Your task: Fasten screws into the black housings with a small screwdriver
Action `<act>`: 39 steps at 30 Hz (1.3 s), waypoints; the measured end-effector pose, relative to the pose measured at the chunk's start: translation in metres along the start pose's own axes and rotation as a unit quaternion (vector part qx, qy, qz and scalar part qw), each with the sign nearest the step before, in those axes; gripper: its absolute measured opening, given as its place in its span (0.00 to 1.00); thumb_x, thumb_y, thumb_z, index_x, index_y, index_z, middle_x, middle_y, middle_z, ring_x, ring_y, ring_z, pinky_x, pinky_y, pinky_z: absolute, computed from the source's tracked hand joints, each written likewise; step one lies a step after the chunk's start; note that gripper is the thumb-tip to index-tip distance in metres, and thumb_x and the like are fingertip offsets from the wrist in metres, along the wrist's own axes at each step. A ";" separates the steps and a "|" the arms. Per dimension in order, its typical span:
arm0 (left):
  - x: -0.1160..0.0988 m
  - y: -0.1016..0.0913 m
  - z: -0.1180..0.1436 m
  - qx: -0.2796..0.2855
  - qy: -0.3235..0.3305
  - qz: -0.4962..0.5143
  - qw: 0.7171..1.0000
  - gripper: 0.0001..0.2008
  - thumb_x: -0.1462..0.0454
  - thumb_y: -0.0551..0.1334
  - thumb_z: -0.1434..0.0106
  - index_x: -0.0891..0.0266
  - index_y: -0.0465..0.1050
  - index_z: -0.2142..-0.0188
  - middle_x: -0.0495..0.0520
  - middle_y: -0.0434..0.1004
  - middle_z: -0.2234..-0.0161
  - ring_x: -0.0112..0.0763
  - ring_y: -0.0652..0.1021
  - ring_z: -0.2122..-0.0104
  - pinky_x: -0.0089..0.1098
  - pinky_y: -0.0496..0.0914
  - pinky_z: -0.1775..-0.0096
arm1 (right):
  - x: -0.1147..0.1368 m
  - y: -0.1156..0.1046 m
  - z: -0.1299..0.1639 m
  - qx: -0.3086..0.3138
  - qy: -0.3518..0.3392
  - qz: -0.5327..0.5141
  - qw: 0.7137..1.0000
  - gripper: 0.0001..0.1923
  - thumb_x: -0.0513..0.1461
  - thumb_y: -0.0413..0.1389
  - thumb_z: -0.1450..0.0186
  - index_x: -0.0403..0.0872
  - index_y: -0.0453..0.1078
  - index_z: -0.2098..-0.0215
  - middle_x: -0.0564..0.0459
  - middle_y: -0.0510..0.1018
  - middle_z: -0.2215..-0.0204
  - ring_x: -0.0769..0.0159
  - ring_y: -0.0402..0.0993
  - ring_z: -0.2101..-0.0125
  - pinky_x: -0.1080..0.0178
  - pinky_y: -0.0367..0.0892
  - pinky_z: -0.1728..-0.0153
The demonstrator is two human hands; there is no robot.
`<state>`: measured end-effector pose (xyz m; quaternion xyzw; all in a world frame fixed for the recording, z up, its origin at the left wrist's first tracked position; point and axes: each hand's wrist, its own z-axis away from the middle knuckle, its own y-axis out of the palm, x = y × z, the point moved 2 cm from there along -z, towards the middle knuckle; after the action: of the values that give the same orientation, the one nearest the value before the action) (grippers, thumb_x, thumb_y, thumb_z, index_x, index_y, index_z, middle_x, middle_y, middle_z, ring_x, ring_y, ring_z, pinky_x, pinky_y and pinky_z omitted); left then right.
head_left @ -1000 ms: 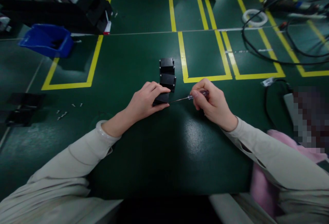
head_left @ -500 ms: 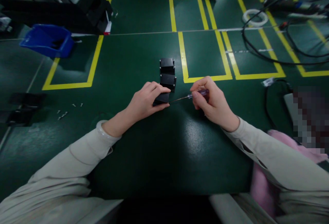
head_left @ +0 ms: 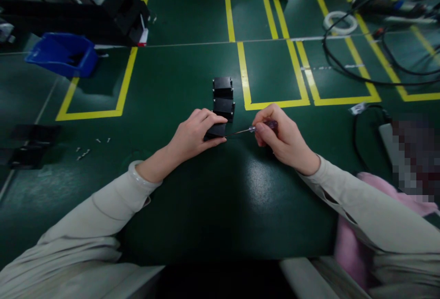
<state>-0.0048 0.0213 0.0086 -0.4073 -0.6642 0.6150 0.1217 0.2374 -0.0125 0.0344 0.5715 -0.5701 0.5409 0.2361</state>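
Black plastic block [head_left: 216, 130] is being gripped by the left hand [head_left: 195, 134]. A small screwdriver [head_left: 252, 129] is being pinched in the right hand [head_left: 282, 138], its tip touching the block.

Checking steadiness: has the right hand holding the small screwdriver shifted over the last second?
Yes, slightly: the right hand edged left, toward the stacked black blocks.

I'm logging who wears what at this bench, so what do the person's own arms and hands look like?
Both arms are covered by long, loose, light grey-beige sleeves that reach the wrists. The left hand is bare, with a pale, smooth, rounded bangle at the wrist just past the cuff. The right hand is bare too, with no gloves. No ring or watch is visible on either.
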 end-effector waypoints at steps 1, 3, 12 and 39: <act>0.000 0.000 0.000 0.001 0.000 -0.001 1.000 0.21 0.52 0.63 0.32 0.58 0.68 0.44 0.59 0.74 0.50 0.44 0.73 0.50 0.41 0.72 0.54 | 0.000 0.000 0.000 -0.002 -0.001 0.004 1.000 0.08 0.43 0.51 0.26 0.48 0.63 0.61 0.61 0.68 0.77 0.76 0.67 0.79 0.69 0.62 0.76; 0.000 0.000 0.000 0.004 -0.002 -0.002 1.000 0.21 0.52 0.63 0.32 0.58 0.68 0.43 0.59 0.74 0.50 0.45 0.73 0.50 0.42 0.72 0.53 | 0.000 0.000 -0.001 -0.011 -0.002 0.014 1.000 0.10 0.44 0.51 0.26 0.48 0.64 0.62 0.61 0.67 0.78 0.77 0.66 0.81 0.69 0.60 0.77; 0.000 0.000 0.000 -0.004 0.008 -0.005 1.000 0.21 0.53 0.63 0.31 0.59 0.68 0.44 0.58 0.74 0.50 0.44 0.73 0.50 0.42 0.71 0.53 | -0.001 -0.002 -0.002 -0.016 0.001 0.022 1.000 0.03 0.39 0.53 0.27 0.48 0.62 0.60 0.59 0.69 0.74 0.74 0.67 0.76 0.67 0.62 0.74; 0.001 0.001 0.000 -0.001 0.002 -0.002 1.000 0.21 0.54 0.64 0.32 0.57 0.67 0.43 0.57 0.75 0.50 0.44 0.73 0.50 0.43 0.71 0.52 | 0.002 -0.003 -0.002 -0.009 -0.009 0.053 0.999 0.03 0.38 0.52 0.28 0.48 0.62 0.60 0.59 0.70 0.74 0.74 0.68 0.76 0.68 0.61 0.74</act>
<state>-0.0049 0.0220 0.0074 -0.4072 -0.6654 0.6133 0.1235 0.2393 -0.0102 0.0379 0.5430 -0.6064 0.5428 0.2070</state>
